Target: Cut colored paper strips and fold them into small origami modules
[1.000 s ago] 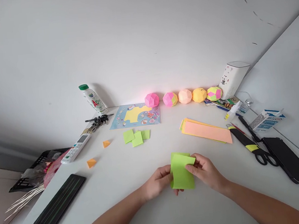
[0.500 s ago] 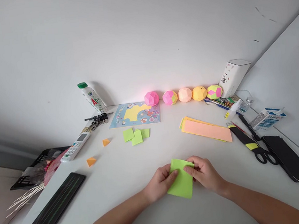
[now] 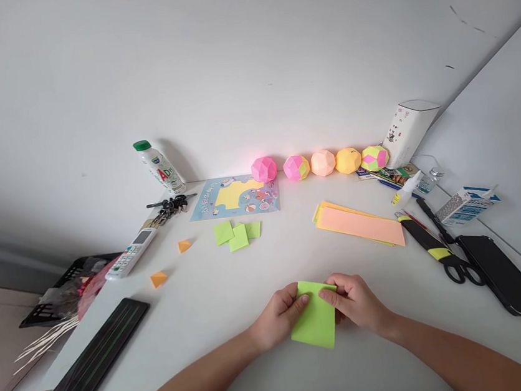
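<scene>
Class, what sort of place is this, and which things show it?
Probably a paper-craft desk: a row of faceted balls along the back, a stack of coloured paper strips, and scissors.

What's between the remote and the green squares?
Head view: one orange folded piece lies between the remote and the green squares. A second orange piece sits lower and further left in the picture.

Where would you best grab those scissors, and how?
Probably take the scissors by the black finger loops, coming from above and the near side. They lie flat with the loops at the nearer end, and a flat black object sits close on the right. The right hand looks nearest, though it is pinching green paper.
</scene>
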{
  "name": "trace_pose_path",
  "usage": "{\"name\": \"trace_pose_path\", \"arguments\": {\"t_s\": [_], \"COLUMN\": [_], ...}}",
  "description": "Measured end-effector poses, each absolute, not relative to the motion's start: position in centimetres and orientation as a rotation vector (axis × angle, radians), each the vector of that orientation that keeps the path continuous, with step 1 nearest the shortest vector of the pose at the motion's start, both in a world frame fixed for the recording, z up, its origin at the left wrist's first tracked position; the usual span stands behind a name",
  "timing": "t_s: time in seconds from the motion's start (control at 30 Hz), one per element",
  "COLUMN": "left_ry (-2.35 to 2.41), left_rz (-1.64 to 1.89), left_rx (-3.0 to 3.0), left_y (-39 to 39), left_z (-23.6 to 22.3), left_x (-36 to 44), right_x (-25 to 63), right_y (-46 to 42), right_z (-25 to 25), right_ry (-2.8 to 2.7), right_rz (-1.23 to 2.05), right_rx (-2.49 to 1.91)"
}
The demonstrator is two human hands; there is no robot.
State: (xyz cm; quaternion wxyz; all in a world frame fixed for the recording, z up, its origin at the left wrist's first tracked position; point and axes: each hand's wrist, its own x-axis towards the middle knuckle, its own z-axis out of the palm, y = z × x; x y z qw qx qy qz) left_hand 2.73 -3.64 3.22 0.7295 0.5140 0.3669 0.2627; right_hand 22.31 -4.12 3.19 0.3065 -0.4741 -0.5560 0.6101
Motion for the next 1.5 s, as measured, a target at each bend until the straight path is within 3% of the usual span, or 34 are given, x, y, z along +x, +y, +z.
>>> {"name": "trace_pose_path", "arguments": {"t_s": [1.5], "left_ry": [0.792], "left_rz": [0.571], "left_rx": [1.135], "left_y": [-3.69], "left_z": [3.06], "left_x": [2.63], "right_x": [22.35], "right_y": [-4.07], "right_z": [3.51], "right_ry": [-1.496], "right_rz": [1.614], "right_rx": [-1.291]}}
